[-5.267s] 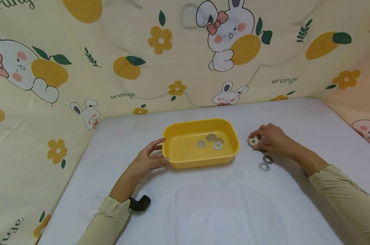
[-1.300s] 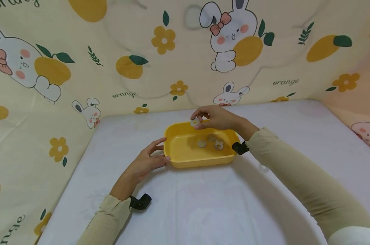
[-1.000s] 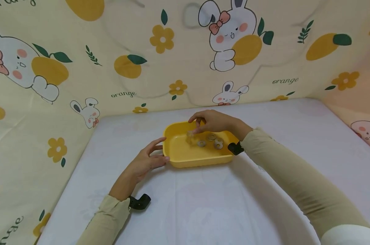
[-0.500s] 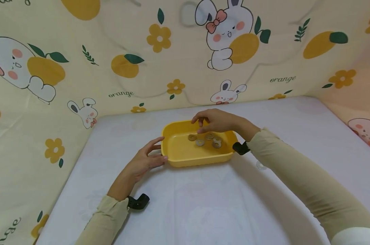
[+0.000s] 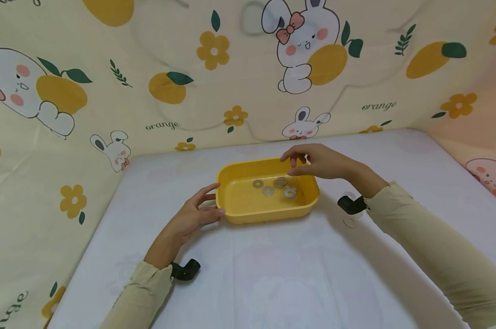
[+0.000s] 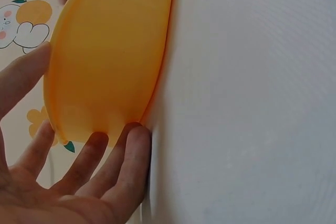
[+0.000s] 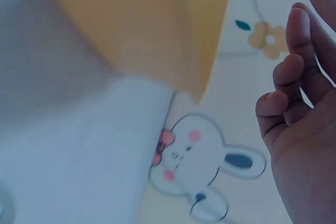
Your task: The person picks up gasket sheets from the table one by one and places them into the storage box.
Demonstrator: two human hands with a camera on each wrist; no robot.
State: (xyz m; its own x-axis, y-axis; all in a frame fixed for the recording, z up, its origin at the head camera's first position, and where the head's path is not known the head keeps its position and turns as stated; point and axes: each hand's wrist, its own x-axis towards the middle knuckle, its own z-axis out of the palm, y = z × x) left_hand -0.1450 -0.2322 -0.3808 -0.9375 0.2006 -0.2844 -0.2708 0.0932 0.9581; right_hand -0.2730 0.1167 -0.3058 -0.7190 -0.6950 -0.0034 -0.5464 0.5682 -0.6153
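Note:
A yellow plastic tub (image 5: 240,218) stands on the table with several flat metal washers (image 5: 268,191) on its floor, two of them overlapping at the right. My left hand (image 5: 194,214) rests against the tub's left end, fingers spread along the end wall. In the left wrist view its fingertips (image 6: 97,139) touch the wall and the rim. Over the far right rim hovers my right hand (image 5: 324,162), fingers loosely bent and nothing between them. The right wrist view shows that hand beside the blurred tub (image 7: 142,24). Another washer (image 5: 349,223) lies on the table below the right wrist.
A white cloth (image 5: 264,274) covers the table. Patterned fabric (image 5: 215,91) with rabbits and oranges rises along the back and sides. Each wrist wears a black camera mount (image 5: 186,270), and the right forearm spans the table's right side.
The right hand carried a washer from the table into the tub and let it go near the others. It has since drawn back to the right. The left hand stays at the tub.

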